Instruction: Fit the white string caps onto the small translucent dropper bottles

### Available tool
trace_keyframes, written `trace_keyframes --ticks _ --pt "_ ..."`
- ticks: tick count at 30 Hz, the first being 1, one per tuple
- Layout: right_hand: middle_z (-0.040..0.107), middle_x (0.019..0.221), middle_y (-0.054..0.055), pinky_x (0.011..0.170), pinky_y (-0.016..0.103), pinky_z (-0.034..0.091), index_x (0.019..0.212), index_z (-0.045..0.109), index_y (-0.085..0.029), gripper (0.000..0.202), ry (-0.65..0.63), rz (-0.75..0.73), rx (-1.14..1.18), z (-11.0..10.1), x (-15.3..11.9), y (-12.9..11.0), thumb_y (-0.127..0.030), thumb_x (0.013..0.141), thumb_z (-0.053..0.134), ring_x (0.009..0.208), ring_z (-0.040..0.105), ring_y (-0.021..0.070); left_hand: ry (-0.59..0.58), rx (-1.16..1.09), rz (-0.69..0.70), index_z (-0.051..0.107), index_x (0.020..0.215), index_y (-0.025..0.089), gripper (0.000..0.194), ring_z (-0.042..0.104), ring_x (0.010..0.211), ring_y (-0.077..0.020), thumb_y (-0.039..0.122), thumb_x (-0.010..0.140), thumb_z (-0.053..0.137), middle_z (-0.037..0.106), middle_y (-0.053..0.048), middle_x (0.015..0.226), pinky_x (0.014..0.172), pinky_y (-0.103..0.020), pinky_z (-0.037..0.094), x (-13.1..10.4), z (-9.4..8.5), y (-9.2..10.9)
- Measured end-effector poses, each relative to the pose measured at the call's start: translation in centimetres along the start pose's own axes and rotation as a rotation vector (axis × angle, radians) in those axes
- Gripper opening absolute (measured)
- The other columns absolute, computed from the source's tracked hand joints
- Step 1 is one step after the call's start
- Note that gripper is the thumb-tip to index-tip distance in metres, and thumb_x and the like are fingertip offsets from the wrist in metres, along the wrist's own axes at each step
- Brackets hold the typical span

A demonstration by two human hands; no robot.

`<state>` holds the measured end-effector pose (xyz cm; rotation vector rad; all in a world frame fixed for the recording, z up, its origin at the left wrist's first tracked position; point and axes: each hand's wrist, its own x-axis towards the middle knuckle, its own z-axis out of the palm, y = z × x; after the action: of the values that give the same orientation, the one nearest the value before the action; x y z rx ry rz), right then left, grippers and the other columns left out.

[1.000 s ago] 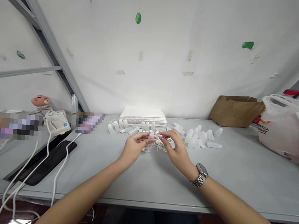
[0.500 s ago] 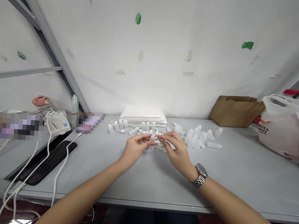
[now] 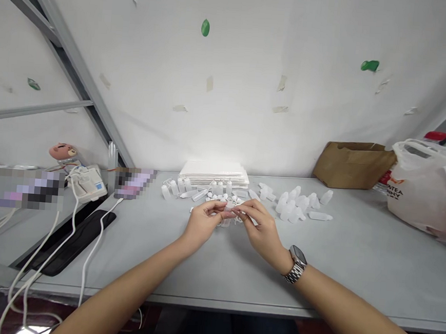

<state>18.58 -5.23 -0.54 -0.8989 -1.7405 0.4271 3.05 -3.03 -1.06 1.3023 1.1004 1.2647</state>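
Note:
A small translucent plastic bottle [image 3: 225,222] is pinched upright between the thumb and fingers of my left hand [image 3: 202,223]. My right hand [image 3: 259,230], with a watch [image 3: 297,263] on its wrist, has its fingertips closed together at the bottle's top. What those fingertips grip is too small and covered to make out. Just behind my hands lie several small white caps [image 3: 213,196]. White loops of string [image 3: 238,219] show beside the bottle, partly behind my right fingers.
Small bottles [image 3: 173,187] stand at the left and more bottles [image 3: 289,210] cluster at the right. Behind are stacked white sheets [image 3: 214,172]. A paper bag [image 3: 352,166] and plastic bag [image 3: 423,195] stand far right; cables [image 3: 73,227] and a black tray-like object [image 3: 68,242] lie left.
My right fingers have closed in over the bottle's top, and my hands are a little lower. The bottle stays in my left hand.

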Motion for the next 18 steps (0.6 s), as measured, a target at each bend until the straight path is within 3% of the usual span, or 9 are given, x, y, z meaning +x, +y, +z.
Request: trace_keyframes --ticks 5,7,10,15,18 --pt "0.058 0.088 0.005 0.076 0.033 0.045 0.101 0.059 -0.024 0.02 0.091 0.217 0.114 -0.3 0.7 -0.2 -0.031 0.085 0.049 0.083 0.054 0.0171 -0.031 -0.075 0.07 0.062 0.096 0.016 0.034 0.063 0.087 -0.0213 0.031 0.066 0.066 0.067 -0.007 0.091 0.081 -0.036 0.047 0.1 0.0 1.3" --pt "0.059 0.091 0.005 0.076 0.033 0.046 0.108 0.054 -0.023 0.029 0.023 0.344 0.201 -0.1 0.9 0.1 -0.035 0.082 0.053 0.084 0.056 0.0168 -0.036 -0.09 0.112 0.061 0.102 0.017 0.036 0.06 0.095 -0.0213 0.032 0.069 0.064 0.066 -0.008 0.101 0.086 -0.035 0.044 0.1 -0.2 1.8" --pt "0.062 0.095 0.006 0.077 0.034 0.047 0.101 0.058 -0.02 0.03 -0.159 0.467 0.312 0.5 0.8 0.4 -0.038 0.076 0.058 0.084 0.058 0.0171 -0.063 -0.073 0.116 0.063 0.098 0.017 0.032 0.056 0.104 -0.0229 0.034 0.071 0.063 0.063 -0.009 0.109 0.09 -0.035 0.042 0.2 -0.4 1.9" --pt "0.065 0.092 0.004 0.08 0.034 0.046 0.092 0.063 -0.021 0.022 -0.284 0.463 0.471 1.2 0.7 0.4 -0.036 0.076 0.058 0.087 0.059 0.0172 -0.163 -0.057 0.064 0.065 0.094 0.017 0.03 0.056 0.104 -0.025 0.035 0.069 0.064 0.065 -0.008 0.106 0.089 -0.036 0.043 0.1 0.0 0.8" --pt "0.064 0.086 0.003 0.076 0.033 0.047 0.085 0.064 -0.02 0.018 -0.274 0.425 0.428 0.5 1.5 -0.3 -0.035 0.077 0.058 0.081 0.059 0.0164 -0.182 -0.002 0.084 0.064 0.099 0.018 0.034 0.052 0.109 -0.0255 0.037 0.072 0.061 0.062 -0.008 0.112 0.094 -0.039 0.039 -0.2 0.0 2.0"
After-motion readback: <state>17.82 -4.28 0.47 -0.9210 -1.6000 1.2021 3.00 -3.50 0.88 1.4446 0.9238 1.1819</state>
